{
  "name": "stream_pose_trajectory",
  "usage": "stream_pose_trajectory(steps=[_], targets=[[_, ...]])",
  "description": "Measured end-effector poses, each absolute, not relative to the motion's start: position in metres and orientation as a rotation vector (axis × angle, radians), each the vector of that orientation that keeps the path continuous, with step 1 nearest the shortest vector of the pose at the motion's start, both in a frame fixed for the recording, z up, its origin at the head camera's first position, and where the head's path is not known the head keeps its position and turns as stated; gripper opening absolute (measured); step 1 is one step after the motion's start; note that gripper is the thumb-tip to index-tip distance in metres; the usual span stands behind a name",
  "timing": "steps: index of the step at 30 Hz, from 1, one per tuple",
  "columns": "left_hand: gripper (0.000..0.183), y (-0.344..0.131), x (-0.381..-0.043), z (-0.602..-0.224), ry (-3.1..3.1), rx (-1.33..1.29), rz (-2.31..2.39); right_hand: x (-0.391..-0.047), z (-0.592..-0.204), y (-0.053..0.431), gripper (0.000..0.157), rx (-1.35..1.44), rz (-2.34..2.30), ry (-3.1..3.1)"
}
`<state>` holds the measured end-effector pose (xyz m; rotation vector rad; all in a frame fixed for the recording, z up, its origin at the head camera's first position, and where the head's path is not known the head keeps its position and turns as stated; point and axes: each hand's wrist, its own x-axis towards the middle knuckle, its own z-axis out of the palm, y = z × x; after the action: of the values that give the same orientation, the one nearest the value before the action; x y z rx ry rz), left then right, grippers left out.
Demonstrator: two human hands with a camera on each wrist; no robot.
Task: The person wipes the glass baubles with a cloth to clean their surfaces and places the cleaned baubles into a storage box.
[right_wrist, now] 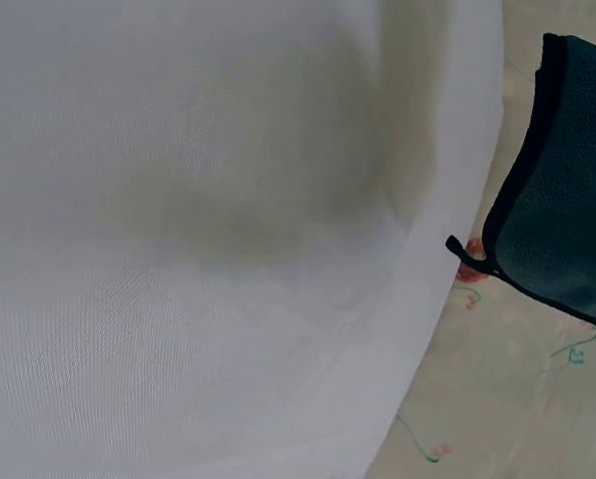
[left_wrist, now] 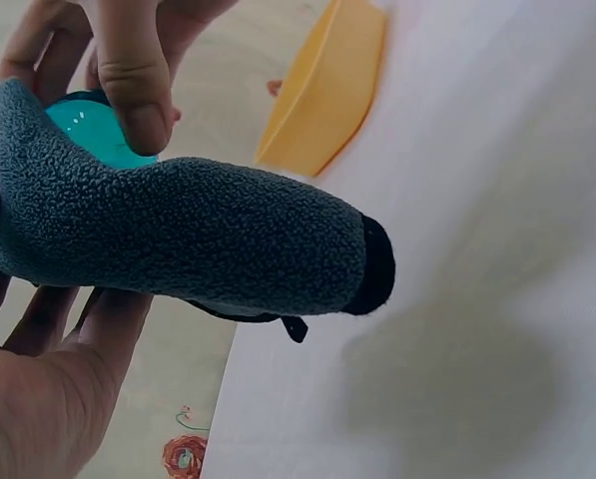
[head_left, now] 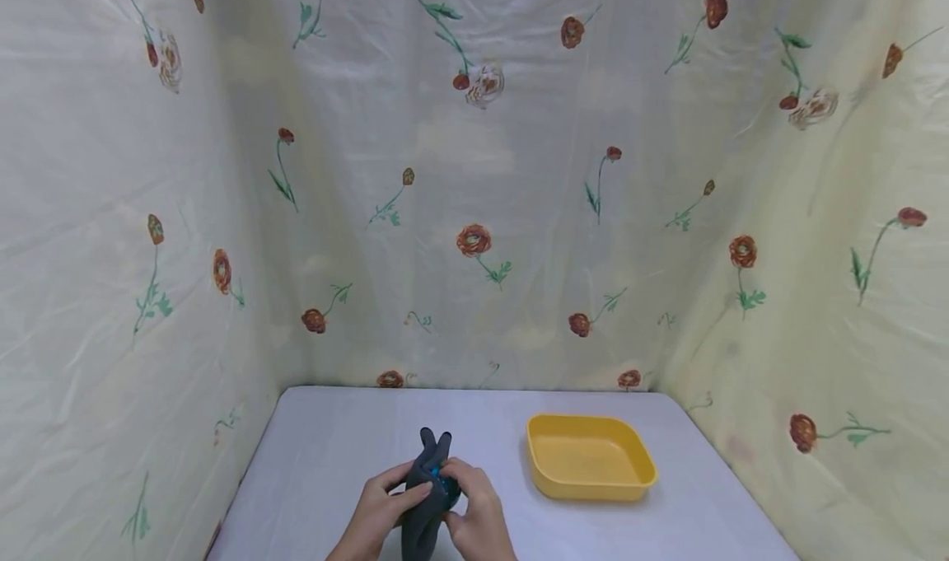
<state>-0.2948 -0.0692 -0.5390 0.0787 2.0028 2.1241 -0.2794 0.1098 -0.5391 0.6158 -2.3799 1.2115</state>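
Observation:
A dark grey-teal fleecy cloth (head_left: 420, 521) with black edging is bunched up between my two hands over the table. My left hand (head_left: 376, 507) grips it from the left, thumb across its front. A shiny blue rounded thing with a dark rim (left_wrist: 96, 130) sits against the cloth's fold, partly covered. My right hand (head_left: 478, 507) holds this blue thing from the right, a fingertip pressed on its glossy face in the left wrist view. What the blue thing is, I cannot tell. In the right wrist view, a corner of the cloth (right_wrist: 562, 190) hangs with a small black loop.
A yellow rectangular tray (head_left: 591, 491) stands on the white-covered table (head_left: 334, 437), right of my hands. Flower-printed curtains (head_left: 474, 174) enclose the table at the back and both sides.

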Motion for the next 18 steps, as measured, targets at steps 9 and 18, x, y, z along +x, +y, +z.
stream_pose_trajectory(steps=[9,18], targets=[[0.072,-0.071,-0.297,-0.541,2.004,0.126,2.108,-0.279,-0.544,0.107,0.058,0.665,1.014,-2.296],[0.072,-0.075,-0.298,-0.547,1.997,0.154,2.082,-0.280,-0.556,0.105,0.064,0.674,0.903,-2.214]])
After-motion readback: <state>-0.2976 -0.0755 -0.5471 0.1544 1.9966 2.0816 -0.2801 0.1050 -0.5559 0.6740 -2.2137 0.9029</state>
